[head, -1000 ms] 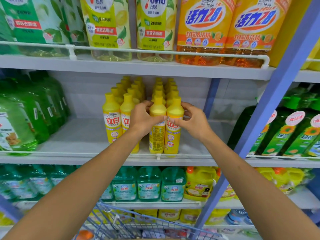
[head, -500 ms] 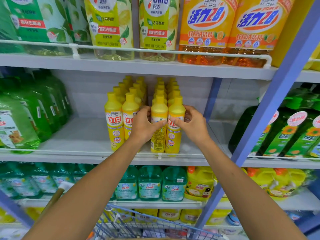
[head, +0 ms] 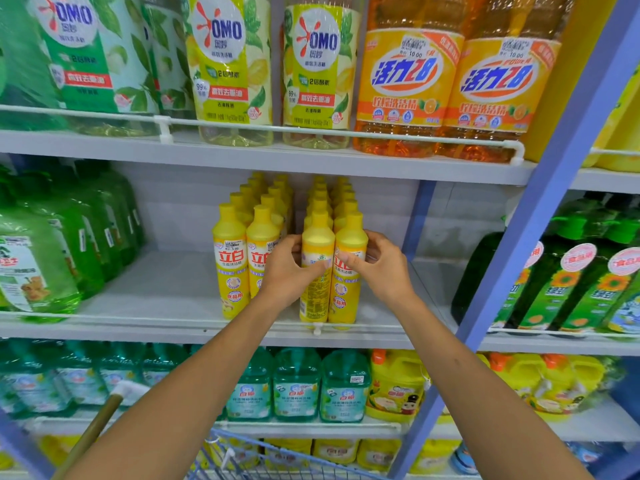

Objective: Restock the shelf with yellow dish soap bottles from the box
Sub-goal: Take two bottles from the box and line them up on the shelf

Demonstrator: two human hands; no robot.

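Mid-height in a shop rack: white shelf (head: 156, 296), thin rail (head: 138, 320) along its front edge. All places below are given from this shelf.

On it, near centre: yellow soap bottles (head: 230, 258), upright, four rows running front to back, set as two pairs with a narrow gap between the pairs. At its left end: green bottles (head: 52, 265), packed deep, with bare white board between them and the soap. At its right end: blue post (head: 540, 216) slanting across the view, and dark green bottles (head: 554, 282) past it.

Level above: OMO bottles (head: 228, 64) and orange bottles (head: 408, 91). Level below: teal bottles (head: 298, 386), yellow jugs (head: 394, 386). Lower again, in front: blue wire cart (head: 277, 459), wooden handle (head: 90, 438) to its left.

Hands: both bare arms reach up to the front of the right-hand pair. Left hand (head: 287, 271) grips the third bottle (head: 317, 299), thumb across the label, fingers wrapped into the gap. Right hand (head: 384, 271) grips the fourth bottle (head: 348, 299), thumb on the label, fingers curled round its right side. Thumb tips nearly meet.

Both held bottles stand upright at the rail, touching each other. The third shows its barcode side, the fourth its red-lettered front.
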